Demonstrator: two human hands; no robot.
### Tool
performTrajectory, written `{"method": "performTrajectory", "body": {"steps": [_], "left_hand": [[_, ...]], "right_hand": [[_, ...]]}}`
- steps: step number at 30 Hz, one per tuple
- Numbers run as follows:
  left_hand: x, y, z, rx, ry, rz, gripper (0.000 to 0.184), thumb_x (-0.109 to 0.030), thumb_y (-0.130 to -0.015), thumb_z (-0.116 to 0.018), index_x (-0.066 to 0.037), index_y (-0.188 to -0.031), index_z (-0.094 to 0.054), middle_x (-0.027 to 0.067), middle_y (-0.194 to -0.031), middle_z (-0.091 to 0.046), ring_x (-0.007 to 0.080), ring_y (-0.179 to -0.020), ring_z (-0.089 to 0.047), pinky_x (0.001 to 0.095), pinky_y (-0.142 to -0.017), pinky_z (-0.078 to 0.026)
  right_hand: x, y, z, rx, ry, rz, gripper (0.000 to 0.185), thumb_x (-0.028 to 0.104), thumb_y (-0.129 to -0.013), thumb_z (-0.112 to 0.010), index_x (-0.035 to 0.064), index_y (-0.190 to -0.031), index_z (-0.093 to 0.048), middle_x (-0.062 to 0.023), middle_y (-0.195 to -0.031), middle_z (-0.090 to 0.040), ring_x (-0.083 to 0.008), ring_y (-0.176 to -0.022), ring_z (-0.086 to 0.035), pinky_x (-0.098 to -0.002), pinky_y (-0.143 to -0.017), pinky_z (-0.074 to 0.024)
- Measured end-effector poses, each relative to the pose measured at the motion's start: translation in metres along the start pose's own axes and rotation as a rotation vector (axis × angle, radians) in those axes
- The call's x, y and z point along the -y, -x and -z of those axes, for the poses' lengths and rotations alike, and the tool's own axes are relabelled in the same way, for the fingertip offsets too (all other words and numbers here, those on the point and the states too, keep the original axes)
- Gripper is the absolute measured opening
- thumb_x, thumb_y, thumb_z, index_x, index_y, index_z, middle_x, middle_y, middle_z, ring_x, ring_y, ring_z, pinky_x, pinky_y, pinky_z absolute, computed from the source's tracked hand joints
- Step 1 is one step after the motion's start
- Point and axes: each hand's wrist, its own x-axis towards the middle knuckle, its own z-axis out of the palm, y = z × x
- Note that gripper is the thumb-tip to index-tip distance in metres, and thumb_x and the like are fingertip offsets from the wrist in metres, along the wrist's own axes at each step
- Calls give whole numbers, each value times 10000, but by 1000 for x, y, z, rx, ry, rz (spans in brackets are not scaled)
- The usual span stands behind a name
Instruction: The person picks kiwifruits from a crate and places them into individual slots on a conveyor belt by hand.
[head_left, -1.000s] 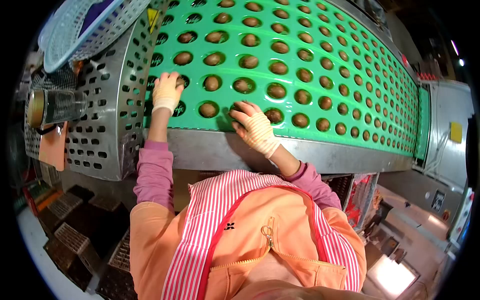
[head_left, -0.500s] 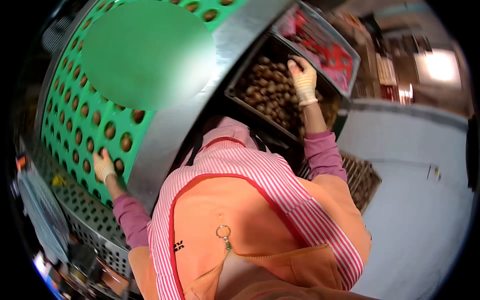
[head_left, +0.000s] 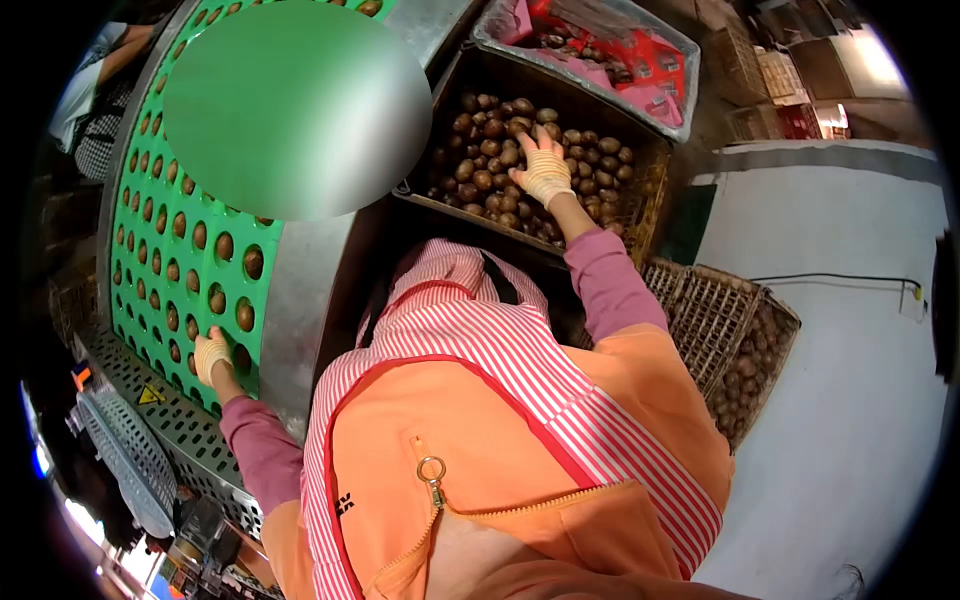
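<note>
My left hand (head_left: 212, 359), in a striped glove with bare fingertips, rests at the near edge of a green panel (head_left: 235, 275) with rows of round holes. Brown egg-shaped items (head_left: 245, 315) sit in many of these holes. Its fingers reach forward, slightly apart, and I see nothing held in them. Gloved the same way, my right hand (head_left: 545, 172) spreads its fingers on a pile of brown egg-shaped items (head_left: 485, 180) in a dark crate (head_left: 650, 190). The fingertips touch the pile; whether one item lies under them is hidden.
A metal strip (head_left: 310, 290) borders the green panel; a blurred oval covers its far part. Behind the crate stands a grey bin (head_left: 685, 125) with red and pink lining. A slatted crate (head_left: 705, 310) of brown items is at right. Another person's arm (head_left: 125, 55) shows at far left.
My right hand has moved from the crate's far right side to the middle of the pile, and its fingers have spread. My left hand stays at the panel's edge. The view has shifted.
</note>
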Motion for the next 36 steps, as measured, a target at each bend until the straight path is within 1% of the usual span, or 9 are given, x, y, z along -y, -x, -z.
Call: {"method": "performTrajectory", "body": {"steps": [2,5,10,19,23,25,28,31,36], "left_hand": [[-2,24,4,-66,96,-153,542,-438,-932,-555,-47,-1307,-516,182,-1221,-618,387,-1054,-610,495,-863,-495],[1,47,-35,-215,605,-353,522,-353,-908,-624,-17,-1295,-525,233,-1288,-551,399,-1163,-533,445,-981,-430],[-4,104,-85,-505,491,-423,447,-285,-917,-608,-6,-1262,-559,214,-1232,-573,385,-1135,-531,446,-986,-419],[-19,128,-99,-681,413,-412,372,-232,-882,-576,-17,-1185,-592,222,-1131,-615,421,-1063,-546,500,-941,-428],[-26,128,-106,-788,466,-375,368,-239,-852,-610,-57,-1173,-612,187,-1205,-575,392,-1142,-500,493,-998,-397],[-49,138,-84,-828,541,-492,398,-221,-817,-628,-53,-1177,-602,198,-1200,-577,411,-1136,-503,504,-983,-401],[-110,175,-31,-399,978,-657,317,-220,-837,-621,-34,-1091,-650,206,-1063,-637,388,-1011,-595,446,-902,-472],[-170,217,11,128,1279,-891,480,-309,-880,-657,-21,-1254,-572,178,-1208,-619,290,-1140,-584,370,-983,-452],[-200,240,32,521,1571,-1075,710,-321,-870,-684,7,-1420,-374,177,-1360,-478,258,-1239,-475,360,-1051,-389]], "right_hand": [[19,-16,8,124,60,35,964,290,-734,-817,298,-1510,-245,-23,-1614,-99,-351,-1433,-217,-630,-1078,-314],[12,-37,-8,212,67,-13,981,275,-733,-817,306,-1517,-228,-21,-1611,-111,-388,-1399,-278,-528,-1077,-385],[4,-35,-10,142,125,46,633,280,-726,-813,244,-1301,-552,-86,-1533,-235,-382,-1273,-424,-483,-1000,-473],[-22,-46,-41,274,61,156,740,395,-666,-820,195,-1320,-537,-235,-1354,-420,-414,-1177,-523,-441,-983,-468],[-42,-22,-55,63,-24,253,687,408,-666,-828,91,-1233,-607,-220,-1246,-548,-358,-1123,-570,-400,-975,-463],[-46,-13,-35,160,-608,85,600,356,-718,-828,8,-1162,-624,-169,-1131,-649,-270,-1064,-608,-352,-955,-465],[-37,-23,-25,142,-998,89,538,275,-785,-811,-2,-1188,-586,-105,-1061,-670,-163,-990,-597,-338,-937,-464],[76,31,39,140,-1003,395,468,221,-741,-816,10,-1114,-628,-92,-1093,-596,-211,-907,-582,-366,-833,-509],[197,82,47,67,-480,968,589,237,-650,-848,93,-1178,-630,-154,-1246,-495,-321,-1115,-534,-393,-960,-467]]}}
